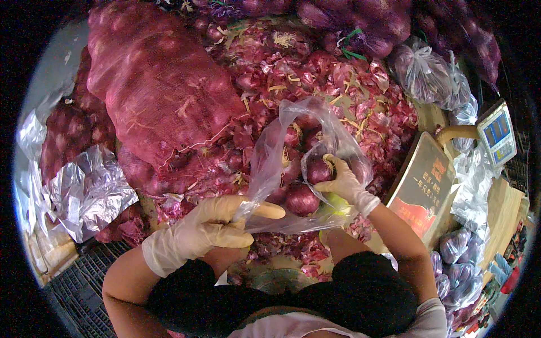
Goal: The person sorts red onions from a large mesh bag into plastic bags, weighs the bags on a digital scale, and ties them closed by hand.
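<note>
My left hand (215, 222), in a pale thin glove, grips the near-left rim of a clear plastic bag (264, 156). Inside the bag's open mouth my right hand (346, 177), gloved too, has its thumb and fingers around a red onion (320, 169). Another red onion (302, 199) lies just nearer to me, and several more show through the plastic. Something yellow-green (336, 205) shows below my right hand; what it is I cannot tell.
A large red mesh sack of onions (160, 84) lies at the left. Loose onion skins (363, 101) cover the ground ahead. At the right stands a weighing scale with a platform (422, 181) and display (496, 133), beside filled plastic bags (460, 279). Crumpled plastic (91, 190) lies at the left.
</note>
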A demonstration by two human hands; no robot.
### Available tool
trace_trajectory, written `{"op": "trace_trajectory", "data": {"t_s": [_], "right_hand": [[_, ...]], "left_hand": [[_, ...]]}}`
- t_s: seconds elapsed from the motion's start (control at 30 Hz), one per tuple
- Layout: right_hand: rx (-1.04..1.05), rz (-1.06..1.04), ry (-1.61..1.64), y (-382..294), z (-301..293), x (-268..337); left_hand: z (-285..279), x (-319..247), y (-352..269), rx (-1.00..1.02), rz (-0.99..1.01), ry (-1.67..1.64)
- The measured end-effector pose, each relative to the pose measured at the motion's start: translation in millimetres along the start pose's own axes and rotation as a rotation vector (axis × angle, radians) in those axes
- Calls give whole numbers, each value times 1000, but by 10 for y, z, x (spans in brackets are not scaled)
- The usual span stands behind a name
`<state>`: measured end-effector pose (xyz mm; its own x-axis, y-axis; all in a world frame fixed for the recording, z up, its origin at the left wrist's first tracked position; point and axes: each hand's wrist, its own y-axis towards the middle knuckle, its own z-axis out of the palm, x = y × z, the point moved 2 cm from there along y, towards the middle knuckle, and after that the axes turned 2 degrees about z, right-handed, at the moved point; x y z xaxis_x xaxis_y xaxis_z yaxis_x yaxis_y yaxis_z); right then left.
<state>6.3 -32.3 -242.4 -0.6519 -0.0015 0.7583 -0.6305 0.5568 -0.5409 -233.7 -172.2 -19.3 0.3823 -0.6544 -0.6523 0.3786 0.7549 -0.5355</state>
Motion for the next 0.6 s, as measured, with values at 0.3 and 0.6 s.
{"op": "trace_trajectory", "data": {"t_s": [0.3,0.6], "right_hand": [[-22,65,795,-145,-694,234],[515,61,1528,-153,-182,1144]], "left_hand": [[65,-123,27,-50,-62,42],[232,-260,138,-33,-54,28]]}}
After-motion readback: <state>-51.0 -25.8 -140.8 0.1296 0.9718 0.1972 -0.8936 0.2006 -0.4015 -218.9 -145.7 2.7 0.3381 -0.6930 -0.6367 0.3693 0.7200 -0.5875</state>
